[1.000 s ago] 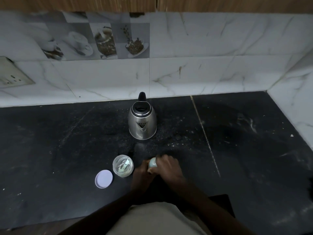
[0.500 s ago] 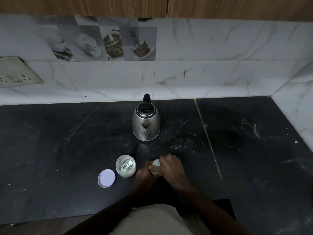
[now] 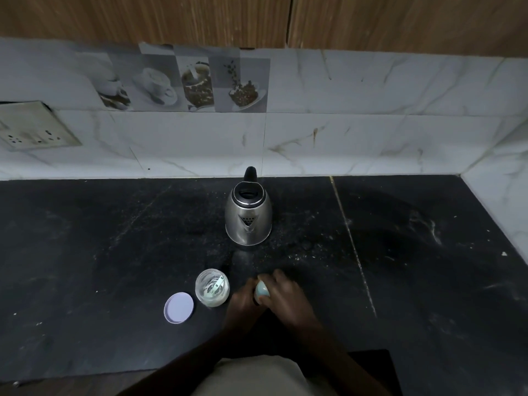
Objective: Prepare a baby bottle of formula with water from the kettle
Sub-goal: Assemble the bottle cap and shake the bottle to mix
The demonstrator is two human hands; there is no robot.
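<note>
A steel kettle point(image 3: 248, 217) with a black handle stands upright on the black counter point(image 3: 114, 238), its lid closed. In front of it both hands meet around a baby bottle point(image 3: 261, 290), of which only the pale green cap shows. My left hand point(image 3: 243, 302) grips the bottle's body from the left. My right hand point(image 3: 285, 295) is curled over the cap from the right. The rest of the bottle is hidden under the hands. Just left stands an open glass jar point(image 3: 212, 287) with a scoop inside, and its lilac lid point(image 3: 179, 307) lies flat beside it.
A marble-tiled wall runs behind the counter, and a side wall point(image 3: 508, 201) closes it on the right. A socket plate point(image 3: 31, 130) hangs at the far left. The counter's front edge lies close to my body.
The hands have stayed on the bottle with only a slight shift of the fingers over the cap. The camera has tilted a little, so everything sits lower in view.
</note>
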